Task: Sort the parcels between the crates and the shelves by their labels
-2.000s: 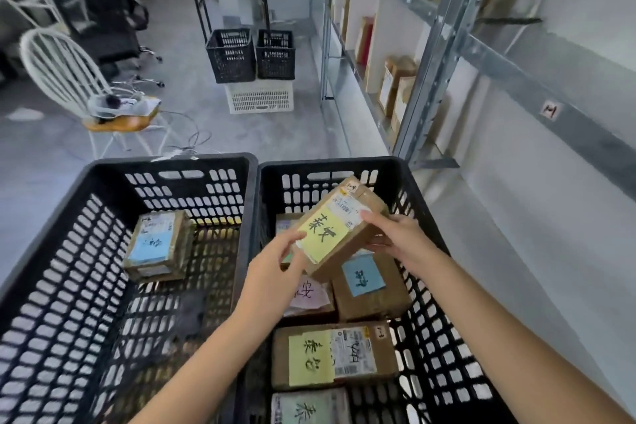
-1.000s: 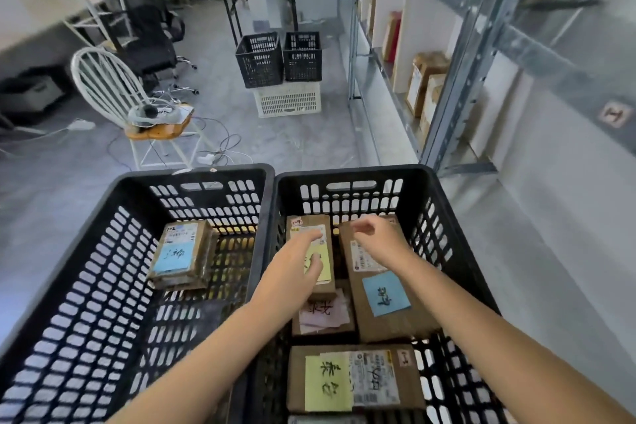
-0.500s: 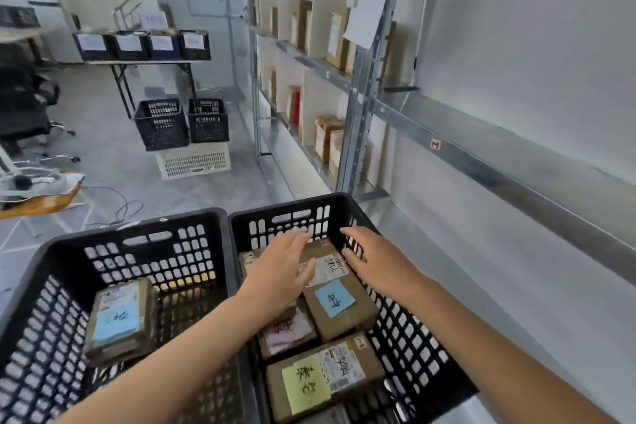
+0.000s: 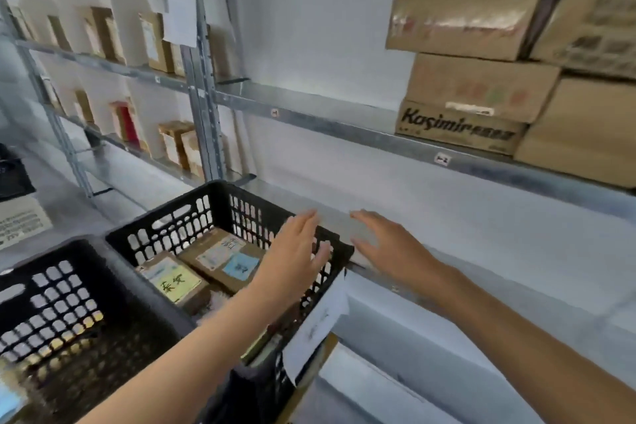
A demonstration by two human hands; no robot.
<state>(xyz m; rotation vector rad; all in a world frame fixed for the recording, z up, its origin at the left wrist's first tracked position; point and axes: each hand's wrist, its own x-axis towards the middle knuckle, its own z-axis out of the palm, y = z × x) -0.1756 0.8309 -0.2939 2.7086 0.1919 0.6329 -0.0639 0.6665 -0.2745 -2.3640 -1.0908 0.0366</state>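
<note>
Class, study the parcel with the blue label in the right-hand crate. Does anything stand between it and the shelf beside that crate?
Yes. The wall of the crate rises between the blue-label parcel and the shelf, and the left grip hangs open over that wall's rim.

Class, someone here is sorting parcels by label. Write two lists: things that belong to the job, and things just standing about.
Job: right crate; yellow-label parcel; blue-label parcel; left crate; lower shelf; left hand and right hand, both open and empty.

Standing about: large stacked cartons on the upper shelf; paper sheet on the shelf post.
</note>
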